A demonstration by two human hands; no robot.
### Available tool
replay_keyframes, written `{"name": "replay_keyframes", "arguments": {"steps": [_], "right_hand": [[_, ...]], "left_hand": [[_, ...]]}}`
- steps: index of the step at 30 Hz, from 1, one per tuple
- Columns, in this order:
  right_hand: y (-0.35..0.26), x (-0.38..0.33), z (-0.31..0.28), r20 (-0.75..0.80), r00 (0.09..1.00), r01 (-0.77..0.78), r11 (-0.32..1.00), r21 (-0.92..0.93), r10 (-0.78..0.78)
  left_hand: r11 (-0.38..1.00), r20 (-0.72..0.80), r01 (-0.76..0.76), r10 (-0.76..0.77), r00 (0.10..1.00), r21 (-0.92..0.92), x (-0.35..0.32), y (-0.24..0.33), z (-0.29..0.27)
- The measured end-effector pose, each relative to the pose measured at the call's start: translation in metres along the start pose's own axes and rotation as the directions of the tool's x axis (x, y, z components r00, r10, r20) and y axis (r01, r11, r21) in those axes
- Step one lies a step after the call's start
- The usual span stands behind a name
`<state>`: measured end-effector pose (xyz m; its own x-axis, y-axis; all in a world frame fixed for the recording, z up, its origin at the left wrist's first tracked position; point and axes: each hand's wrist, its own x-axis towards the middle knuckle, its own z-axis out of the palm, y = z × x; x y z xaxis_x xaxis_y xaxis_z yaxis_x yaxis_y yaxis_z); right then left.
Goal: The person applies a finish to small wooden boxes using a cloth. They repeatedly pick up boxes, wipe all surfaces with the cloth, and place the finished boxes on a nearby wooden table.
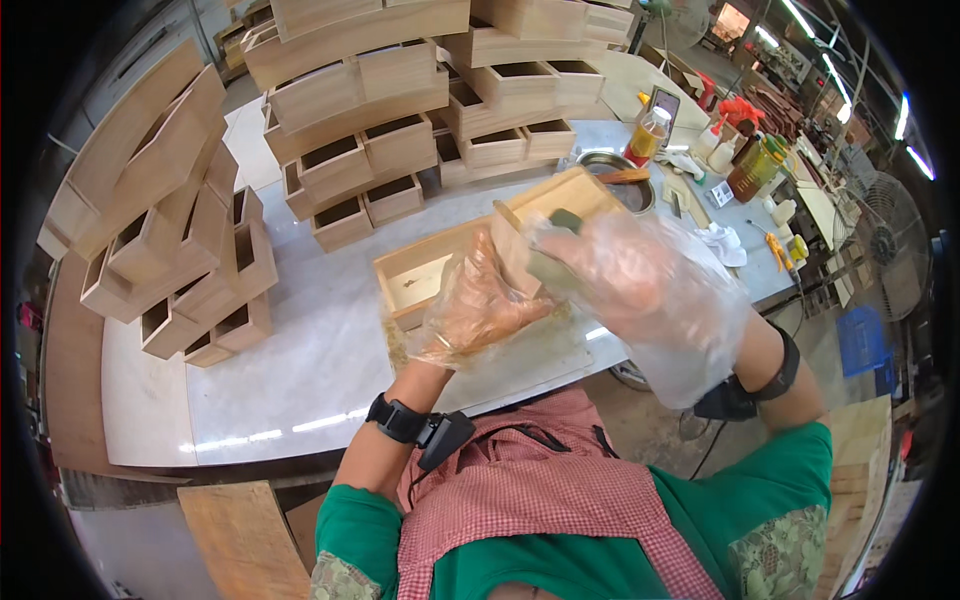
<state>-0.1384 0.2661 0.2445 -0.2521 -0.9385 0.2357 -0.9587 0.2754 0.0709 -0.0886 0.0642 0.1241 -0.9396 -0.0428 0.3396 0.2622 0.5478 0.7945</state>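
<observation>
A pale two-compartment wooden drawer box (437,252) lies tilted on the table in front of me, its far-right board (572,192) yellower than the rest. My left hand (480,305), in a clear plastic glove, grips the near side of the box, its fingers over the wall. Above the right end is my right hand (645,275), also in a loose clear glove and partly smeared by motion. It is closed round a dark green pad (563,222), most of which the glove hides. Under the box, the tabletop carries a brownish stained patch (400,345).
Stacked wooden boxes (350,160) rise at the back, with another leaning stack (190,240) at left. A metal bowl (605,162) with a brush (625,176) across it stands beyond the box. Bottles (755,170), a jar (648,135) and a white cloth (722,243) crowd the right side.
</observation>
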Motion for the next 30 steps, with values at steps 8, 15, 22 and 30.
{"name": "replay_keyframes", "arguments": {"steps": [8, 15, 22, 30], "right_hand": [[0.010, 0.046, 0.010, -0.104, 0.990, 0.091, 0.996, -0.009, -0.091], [0.032, -0.027, 0.003, -0.068, 0.987, -0.162, 0.945, -0.284, 0.149], [0.003, -0.003, 0.021, -0.221, 0.975, 0.019, 0.983, 0.182, 0.022], [0.092, -0.078, 0.035, -0.088, 0.990, -0.007, 0.587, -0.809, -0.111]], "left_hand": [[1.000, 0.099, -0.004, 0.004, 0.995, 0.004, 0.006, -0.001, 0.006], [0.999, -0.020, 0.029, -0.030, 0.999, -0.025, 0.003, 0.003, 0.008], [0.816, 0.013, -0.405, 0.439, 0.898, 0.413, -0.002, -0.025, 0.010], [0.995, -0.030, -0.023, 0.021, 0.999, -0.098, 0.006, 0.014, 0.009]]}}
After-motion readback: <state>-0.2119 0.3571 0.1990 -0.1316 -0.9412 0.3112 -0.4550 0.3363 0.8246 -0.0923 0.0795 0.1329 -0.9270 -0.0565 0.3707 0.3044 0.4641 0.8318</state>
